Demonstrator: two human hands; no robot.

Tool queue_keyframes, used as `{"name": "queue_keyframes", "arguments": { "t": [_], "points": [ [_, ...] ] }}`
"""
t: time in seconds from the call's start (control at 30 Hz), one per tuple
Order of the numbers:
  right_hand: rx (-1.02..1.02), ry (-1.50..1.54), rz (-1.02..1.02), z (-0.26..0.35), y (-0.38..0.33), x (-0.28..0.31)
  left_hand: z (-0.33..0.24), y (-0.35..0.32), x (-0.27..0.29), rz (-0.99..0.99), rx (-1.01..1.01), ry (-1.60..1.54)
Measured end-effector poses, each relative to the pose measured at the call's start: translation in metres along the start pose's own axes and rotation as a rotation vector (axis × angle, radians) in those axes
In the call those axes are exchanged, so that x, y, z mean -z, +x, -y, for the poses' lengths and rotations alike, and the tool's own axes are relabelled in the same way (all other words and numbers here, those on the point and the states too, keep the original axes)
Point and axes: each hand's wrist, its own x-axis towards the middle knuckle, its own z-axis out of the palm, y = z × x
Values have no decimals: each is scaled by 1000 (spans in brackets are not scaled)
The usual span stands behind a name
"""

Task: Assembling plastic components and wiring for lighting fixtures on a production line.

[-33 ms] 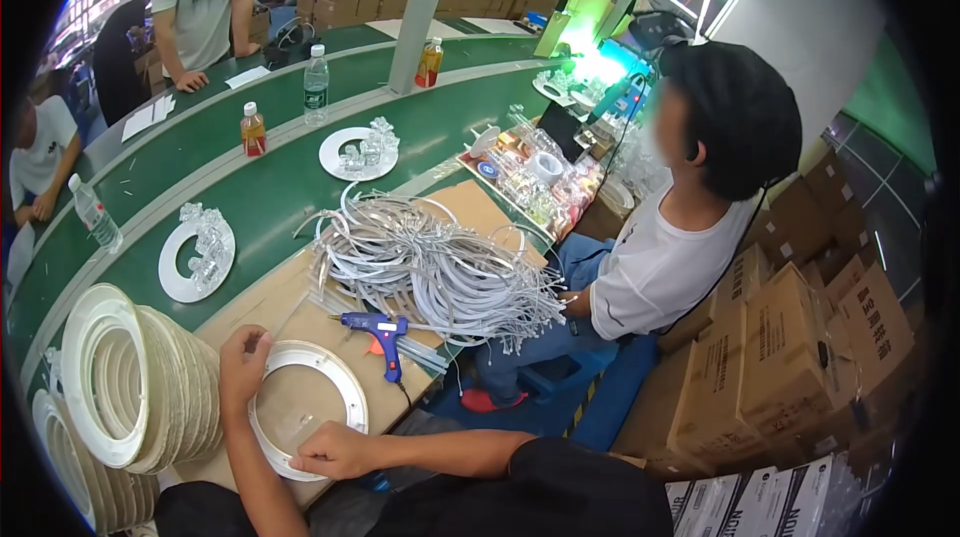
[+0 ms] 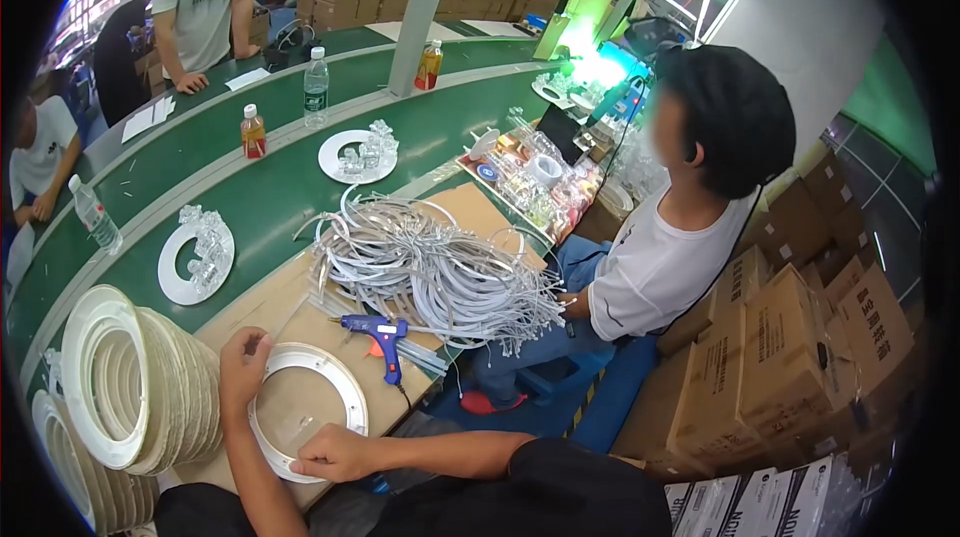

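Note:
A white round ring frame [image 2: 357, 399] lies on the brown board in front of me. My left hand [image 2: 243, 365] is at its upper left edge, with the fingers curled in at the rim. Across the ring, my right hand [image 2: 338, 453] is closed at the lower edge, thumb side against the rim. Just beyond the ring rests a blue glue gun [image 2: 385, 327], its cord trailing toward me. A large bundle of whitish tubes or cables [image 2: 430, 272] is heaped behind the glue gun. Left of my left hand stands a tall stack of similar rings [image 2: 180, 387].
A green conveyor [image 2: 270, 212] curves past, carrying white rings with clear pieces [image 2: 205, 252] and bottles [image 2: 316, 87]. A co-worker [image 2: 670, 227] sits to the right by a tray of small parts [image 2: 535, 182]. Cardboard boxes [image 2: 735, 367] are piled at the right.
The seated co-worker's head has shifted very slightly down and left. My hands and the ring look unchanged.

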Motion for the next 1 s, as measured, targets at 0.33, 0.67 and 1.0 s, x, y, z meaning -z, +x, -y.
{"name": "queue_keyframes", "arguments": {
  "t": [0.33,0.67,1.0],
  "points": [
    [115,63,5,12,2,8,2,0,-4,-15,-2,-10],
    [94,129,13,2,12,4,4,0,-2,-6,23,-31],
    [30,94,-22,-13,22,4,1,1,-2,-11,20,-2]
  ]
}}
